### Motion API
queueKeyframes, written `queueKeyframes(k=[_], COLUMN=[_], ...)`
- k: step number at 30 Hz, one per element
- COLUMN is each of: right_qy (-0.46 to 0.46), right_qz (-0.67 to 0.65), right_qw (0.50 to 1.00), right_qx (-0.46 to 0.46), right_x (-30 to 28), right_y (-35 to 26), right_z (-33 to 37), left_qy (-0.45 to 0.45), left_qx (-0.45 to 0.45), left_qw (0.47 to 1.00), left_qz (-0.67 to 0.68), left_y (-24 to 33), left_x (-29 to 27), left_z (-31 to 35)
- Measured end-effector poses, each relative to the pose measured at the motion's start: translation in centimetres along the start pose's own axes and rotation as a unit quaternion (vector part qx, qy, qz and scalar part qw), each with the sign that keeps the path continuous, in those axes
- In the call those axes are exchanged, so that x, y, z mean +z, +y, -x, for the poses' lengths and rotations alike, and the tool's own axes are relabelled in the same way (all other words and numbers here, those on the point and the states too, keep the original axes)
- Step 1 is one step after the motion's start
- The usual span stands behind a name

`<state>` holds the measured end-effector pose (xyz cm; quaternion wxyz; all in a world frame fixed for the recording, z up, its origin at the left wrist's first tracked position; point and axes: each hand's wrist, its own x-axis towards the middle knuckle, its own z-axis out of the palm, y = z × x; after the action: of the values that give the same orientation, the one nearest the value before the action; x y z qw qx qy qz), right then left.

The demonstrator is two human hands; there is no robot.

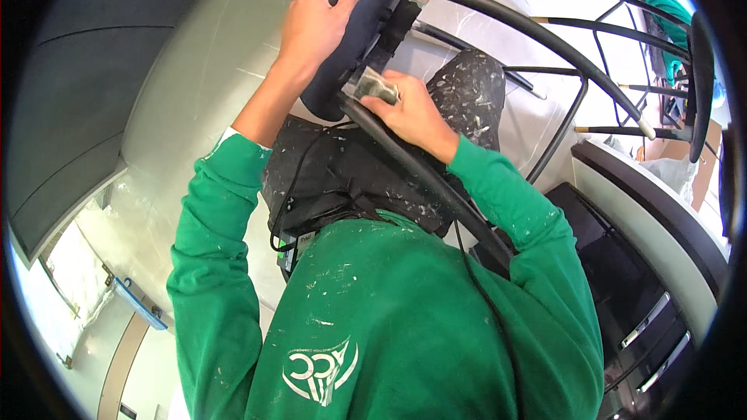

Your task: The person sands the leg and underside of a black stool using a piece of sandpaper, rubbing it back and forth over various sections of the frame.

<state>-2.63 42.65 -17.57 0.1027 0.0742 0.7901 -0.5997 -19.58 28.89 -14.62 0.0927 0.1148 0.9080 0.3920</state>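
A black stool lies tipped over in front of me, its padded seat (pixel 366 0) turned on edge and its tubular legs (pixel 537 31) pointing right. My left hand (pixel 315 27) grips the seat's left side, the thumb lying across the dark cover. In my right hand (pixel 408 105) is a small flat piece (pixel 373 87), partly see-through with a dark middle; its exact kind is unclear. I pinch it close to the seat's underside, where a leg joins near a dark bracket (pixel 393 31). One leg (pixel 424 175) runs down toward my right side, under my right forearm.
Another black stool (pixel 700 85) with pale leg tips lies on its side at the far right, near a green cloth (pixel 665 19). Dark cabinets (pixel 622 295) with metal handles stand at the lower right. A dark panelled surface (pixel 93 70) fills the left. Pale glossy floor (pixel 202 70) surrounds my speckled trousers.
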Motion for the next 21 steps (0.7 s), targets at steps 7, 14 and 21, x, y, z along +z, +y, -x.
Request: queueKeyframes(k=[7, 14, 21], right_qy=[-0.018, 0.0, -0.017], right_qz=[0.029, 0.069, 0.05], right_qw=[0.999, 0.997, 0.999], right_qx=[-0.005, -0.022, -0.008], right_x=[1.0, 1.4, 0.6], right_y=[-1.8, -1.2, -2.0], right_z=[-1.7, -2.6, -2.4], left_qy=[-0.021, -0.023, 0.004], left_qx=[-0.027, -0.018, 0.002], left_qw=[0.999, 1.0, 1.0], left_qz=[0.018, 0.01, 0.016], left_y=[-0.1, -0.1, 0.0], left_x=[-0.9, -0.7, -0.3], left_z=[0.4, 0.1, 0.1])
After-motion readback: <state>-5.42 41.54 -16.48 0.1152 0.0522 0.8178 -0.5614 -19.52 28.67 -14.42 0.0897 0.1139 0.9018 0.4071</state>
